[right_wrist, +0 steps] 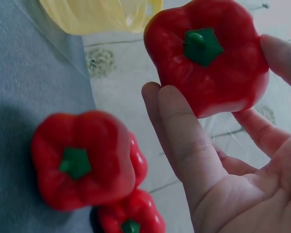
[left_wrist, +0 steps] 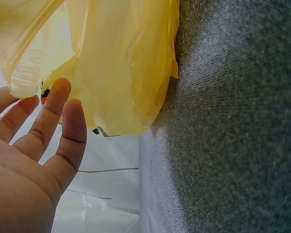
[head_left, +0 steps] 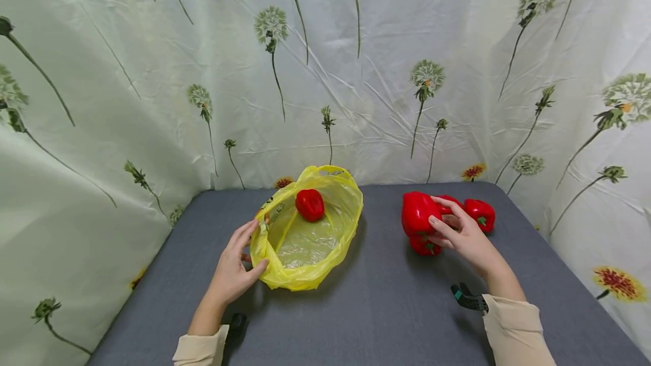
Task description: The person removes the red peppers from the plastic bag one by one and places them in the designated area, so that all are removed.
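My right hand [head_left: 465, 242] holds a red bell pepper [head_left: 419, 212] between thumb and fingers, raised off the table. In the right wrist view, the green stem of this held pepper [right_wrist: 233, 73] faces the camera. Beneath it, another red bell pepper [head_left: 424, 246] sits on the table. A yellow plastic bag [head_left: 300, 278] stands with its mouth wide, one red bell pepper [head_left: 309, 205] inside. Against the bag's left rim rests my left hand [head_left: 234, 267]. In the left wrist view its slightly bent fingers [left_wrist: 72, 128] are spread beside the yellow plastic, not pinching it.
Two more red bell peppers stand behind and right of my right hand, one [head_left: 480, 215] nearer the table's right edge, the other [head_left: 450, 204] partly hidden by the fingers. A dark grey table [head_left: 356, 321] lies below, with a flower-printed curtain [head_left: 376, 89] behind and at both sides.
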`<state>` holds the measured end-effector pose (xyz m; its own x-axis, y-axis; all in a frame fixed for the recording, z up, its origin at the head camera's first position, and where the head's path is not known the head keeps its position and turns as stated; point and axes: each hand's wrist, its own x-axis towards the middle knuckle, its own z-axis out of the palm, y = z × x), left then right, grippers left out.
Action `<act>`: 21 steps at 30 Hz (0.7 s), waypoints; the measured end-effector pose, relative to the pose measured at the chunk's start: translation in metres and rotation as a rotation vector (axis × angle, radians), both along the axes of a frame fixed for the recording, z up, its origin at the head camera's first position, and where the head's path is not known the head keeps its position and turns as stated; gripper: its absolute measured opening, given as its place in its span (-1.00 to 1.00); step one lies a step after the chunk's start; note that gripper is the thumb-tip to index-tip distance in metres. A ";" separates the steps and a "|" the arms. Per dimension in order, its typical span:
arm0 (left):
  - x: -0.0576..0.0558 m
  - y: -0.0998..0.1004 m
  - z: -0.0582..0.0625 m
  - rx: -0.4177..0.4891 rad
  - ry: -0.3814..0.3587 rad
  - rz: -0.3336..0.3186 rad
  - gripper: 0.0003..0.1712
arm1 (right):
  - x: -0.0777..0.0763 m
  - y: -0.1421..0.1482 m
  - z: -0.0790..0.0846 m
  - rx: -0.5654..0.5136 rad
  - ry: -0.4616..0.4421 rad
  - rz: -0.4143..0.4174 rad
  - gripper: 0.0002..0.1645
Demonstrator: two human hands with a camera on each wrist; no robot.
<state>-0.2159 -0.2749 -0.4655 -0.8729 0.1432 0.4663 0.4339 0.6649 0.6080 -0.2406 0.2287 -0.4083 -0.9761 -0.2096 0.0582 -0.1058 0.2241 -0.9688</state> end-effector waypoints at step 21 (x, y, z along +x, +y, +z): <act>0.000 0.001 0.000 -0.006 -0.003 0.004 -0.02 | 0.009 0.051 -0.026 0.011 -0.006 -0.077 -0.27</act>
